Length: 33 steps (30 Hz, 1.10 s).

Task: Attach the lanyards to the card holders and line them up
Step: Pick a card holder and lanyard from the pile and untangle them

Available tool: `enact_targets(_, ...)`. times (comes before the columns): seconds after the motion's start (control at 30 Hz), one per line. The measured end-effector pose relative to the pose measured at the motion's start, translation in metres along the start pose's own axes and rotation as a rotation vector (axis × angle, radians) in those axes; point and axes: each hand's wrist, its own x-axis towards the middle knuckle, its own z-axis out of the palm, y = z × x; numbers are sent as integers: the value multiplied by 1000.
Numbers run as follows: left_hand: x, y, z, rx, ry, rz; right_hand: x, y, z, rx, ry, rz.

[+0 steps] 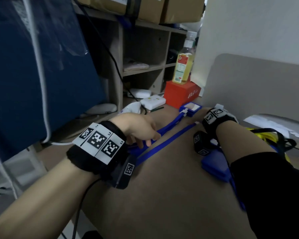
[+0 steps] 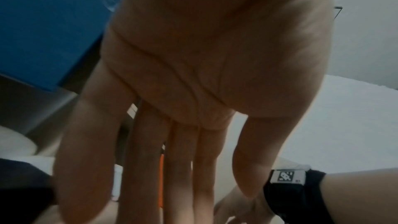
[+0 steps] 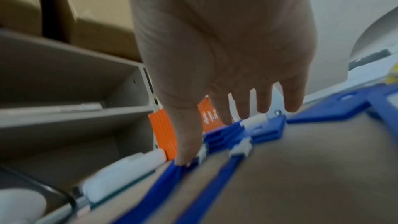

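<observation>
Just blue lanyards (image 1: 164,144), white clips (image 3: 240,149)

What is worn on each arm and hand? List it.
The left hand is bare; its wrist carries a black band with white square-code tags and a black cable. The right hand is bare too, with the same tagged band, and a black sleeve covers the upper forearm.

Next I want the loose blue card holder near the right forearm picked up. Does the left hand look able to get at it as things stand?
Probably not directly. The right forearm lies over part of that card holder, and the left hand rests with straight fingers on the lanyard straps, across the table from it.
</observation>
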Motion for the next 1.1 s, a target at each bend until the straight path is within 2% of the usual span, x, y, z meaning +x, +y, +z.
enact_targets(0.1, 11, 20, 4, 49, -32, 69, 35, 21, -12, 1, -28, 0)
enact_targets(0.3, 39, 69, 18, 118, -86, 201, -19, 68, -37, -7, 106, 38)
enact_targets(0.4, 56, 98, 27, 135, -116, 283, -31, 103, -40, 130, 174, 40)
enact_targets(0.5, 72, 126, 38, 182, -120, 360, -53, 134, -39, 293, 134, 37)
enact_targets(0.57, 80, 143, 49, 292, -132, 386, -65, 150, -35, 415, 126, 14)
enact_targets(0.63, 84, 159, 62, 463, -141, 383, -71, 164, -33, 409, 144, 28)
enact_targets(0.73, 87, 175, 77, 642, -81, 373, -85, 172, -30, 424, 144, 25)
enact_targets(0.9, 104, 182, 77, 621, 29, 374, -101, 175, -24, 274, 60, -6)
enact_targets(1.1, 123, 184, 80, 637, -15, 304, -107, 185, -22, 102, 50, 101)
